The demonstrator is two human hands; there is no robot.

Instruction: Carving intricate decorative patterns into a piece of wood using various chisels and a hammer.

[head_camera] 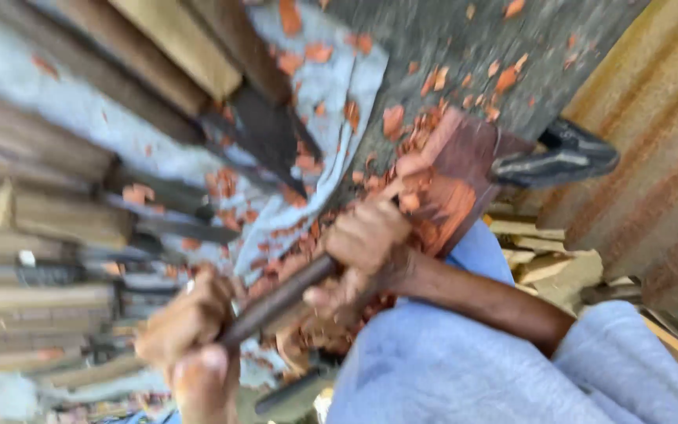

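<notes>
The grey ground (449, 39) fills the top of the blurred view, strewn with orange-red wood chips (308, 169). A rusty corrugated metal sheet (653, 157) stands along the right edge. Stacked pale wooden planks (41, 220) cover the left side, with more lengths (174, 39) running off the top edge. A light blue-grey cloth (300, 102) lies creased among the chips, and blue fabric (449, 369) on the person's legs fills the lower right. A reddish-brown wood block (457, 180) sits at the centre, just above the hands, chips heaped against it. A dark sandal (559, 157) lies beside the block. The right hand (366, 235) is wrapped tight around a dark tool handle (276, 302); the left hand (186, 318) clamps its lower end. The tool's working end is hidden by the right hand and motion blur. No containers can be made out.
</notes>
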